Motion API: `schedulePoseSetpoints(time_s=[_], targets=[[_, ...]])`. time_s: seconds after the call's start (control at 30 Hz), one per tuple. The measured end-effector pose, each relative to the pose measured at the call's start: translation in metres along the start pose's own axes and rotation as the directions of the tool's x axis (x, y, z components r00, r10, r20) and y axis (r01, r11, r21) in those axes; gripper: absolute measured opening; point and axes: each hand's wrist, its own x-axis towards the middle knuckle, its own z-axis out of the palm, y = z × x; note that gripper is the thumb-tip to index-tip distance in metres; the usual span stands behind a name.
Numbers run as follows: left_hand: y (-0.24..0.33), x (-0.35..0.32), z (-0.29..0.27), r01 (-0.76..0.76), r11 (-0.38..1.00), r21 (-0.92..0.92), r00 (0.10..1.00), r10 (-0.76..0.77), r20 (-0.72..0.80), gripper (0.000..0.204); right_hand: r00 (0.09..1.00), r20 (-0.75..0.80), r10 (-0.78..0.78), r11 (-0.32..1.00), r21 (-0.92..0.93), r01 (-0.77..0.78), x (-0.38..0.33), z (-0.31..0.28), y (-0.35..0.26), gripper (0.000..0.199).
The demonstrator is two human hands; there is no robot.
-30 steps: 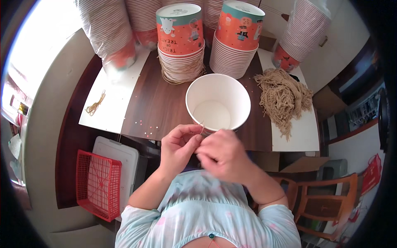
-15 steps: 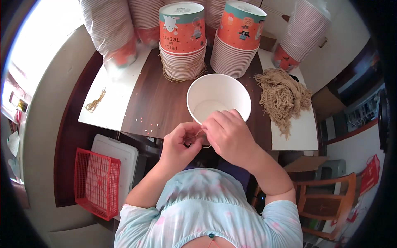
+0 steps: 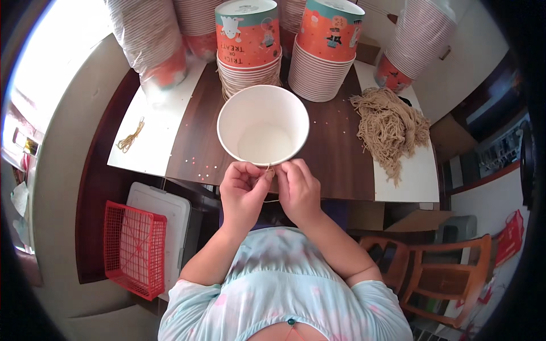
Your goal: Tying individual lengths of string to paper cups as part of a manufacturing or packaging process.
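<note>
A white paper bucket [image 3: 263,105] stands near the table's front edge, its open mouth facing me. Just below its near rim, my left hand [image 3: 243,192] and my right hand [image 3: 298,192] are closed close together, fingertips pinching a thin tan string [image 3: 272,200]. Part of that string hangs in a loop between my palms; the rest is hidden by my fingers. Both hands appear to touch the rim or sit right against it; I cannot tell exactly which.
Behind the bucket stand two upside-down stacks of orange and teal paper buckets [image 3: 248,42] [image 3: 329,37]. Plastic-wrapped stacks [image 3: 156,40] rise farther back. Right lies a tangled heap of tan string [image 3: 392,128]; left, a small string bundle [image 3: 131,137]. A red basket [image 3: 136,247] and wooden chair [image 3: 443,278] flank the table.
The bucket has shifted left and slightly away from me. My right hand has come down and left, level with my left hand, and both still hold the string.
</note>
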Motion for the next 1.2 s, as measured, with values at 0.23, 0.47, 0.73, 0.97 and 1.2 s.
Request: schedulePoseSetpoints(time_s=[0.23, 0.47, 0.73, 0.97, 1.2], targets=[[-0.007, 0.003, -0.012, 0.062, 0.987, -0.149, 0.997, -0.067, -0.033, 0.024, 0.774, 0.498, 0.391, 0.334, 0.706, -0.624, 0.003, 0.008, 0.0, 0.02], [-0.006, -0.001, -0.013, 0.148, 0.962, -0.23, 0.988, -0.154, -0.009, 0.027, 0.552, 0.727, 0.408, -0.173, 0.655, -0.736, 0.006, 0.008, -0.003, 0.018], [-0.006, 0.001, -0.012, 0.106, 0.963, -0.25, 0.991, -0.122, -0.049, 0.023, 0.359, 0.896, 0.26, -0.388, 0.437, -0.811, 0.017, 0.011, 0.003, 0.017], [-0.012, -0.006, -0.01, -0.015, 0.999, 0.028, 0.999, 0.016, -0.05, 0.003, 0.352, 0.894, 0.277, -0.374, 0.438, -0.817, 0.017, 0.011, 0.008, 0.015], [-0.018, -0.006, -0.016, -0.166, 0.934, 0.316, 0.981, 0.188, -0.04, 0.009, 0.347, 0.904, 0.251, -0.409, 0.424, -0.808, 0.022, 0.009, 0.006, 0.013]])
